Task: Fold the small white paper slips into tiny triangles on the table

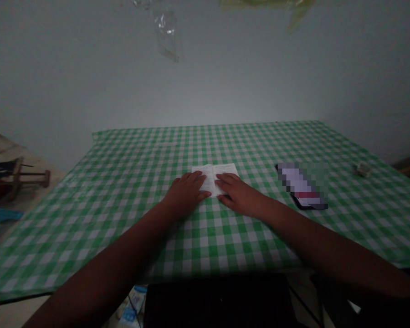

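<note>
A small white booklet point(210, 175) with printed lines lies spread at the middle of the table, its crease running away from me. My left hand point(187, 189) rests flat on the left page, fingers stretched out and thumb near the lower edge. On the right page lies my right hand point(235, 191), palm down with its fingers extended toward the crease. Both hands cover the outer and lower parts of the pages. Neither hand grips the paper.
A green and white checked cloth point(140, 182) covers the table. To the right lies a phone point(302, 187), its screen blurred out. A small object point(361, 168) I cannot make out sits farther right. Behind is a wall point(225, 77); wooden furniture point(30, 175) stands at left.
</note>
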The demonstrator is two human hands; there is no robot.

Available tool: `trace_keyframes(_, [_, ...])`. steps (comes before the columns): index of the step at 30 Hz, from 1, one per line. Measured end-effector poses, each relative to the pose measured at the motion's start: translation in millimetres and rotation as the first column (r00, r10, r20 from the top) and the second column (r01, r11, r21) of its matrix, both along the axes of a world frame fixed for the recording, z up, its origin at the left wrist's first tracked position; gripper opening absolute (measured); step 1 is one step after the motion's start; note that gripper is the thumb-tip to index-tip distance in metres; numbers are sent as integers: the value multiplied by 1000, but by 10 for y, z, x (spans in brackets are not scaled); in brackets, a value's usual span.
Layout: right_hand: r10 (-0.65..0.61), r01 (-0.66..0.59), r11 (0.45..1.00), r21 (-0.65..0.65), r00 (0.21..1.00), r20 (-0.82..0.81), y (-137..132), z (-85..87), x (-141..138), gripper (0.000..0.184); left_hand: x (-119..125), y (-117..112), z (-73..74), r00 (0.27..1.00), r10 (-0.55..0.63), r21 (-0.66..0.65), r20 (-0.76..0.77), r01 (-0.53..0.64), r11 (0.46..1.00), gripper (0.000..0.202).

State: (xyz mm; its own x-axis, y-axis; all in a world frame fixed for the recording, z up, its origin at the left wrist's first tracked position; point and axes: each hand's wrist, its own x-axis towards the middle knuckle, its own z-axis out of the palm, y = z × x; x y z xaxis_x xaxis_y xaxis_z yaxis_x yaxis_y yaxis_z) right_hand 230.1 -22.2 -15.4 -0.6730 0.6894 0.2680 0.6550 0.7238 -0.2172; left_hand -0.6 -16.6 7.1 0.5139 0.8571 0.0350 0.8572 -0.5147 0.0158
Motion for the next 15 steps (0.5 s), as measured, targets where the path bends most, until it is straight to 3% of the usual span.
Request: trace_keyframes(15, [16, -15, 999, -42, 1000, 7, 9, 11, -3, 44, -1, 63, 119, 997, 63, -121, -34, -67, 990, 57])
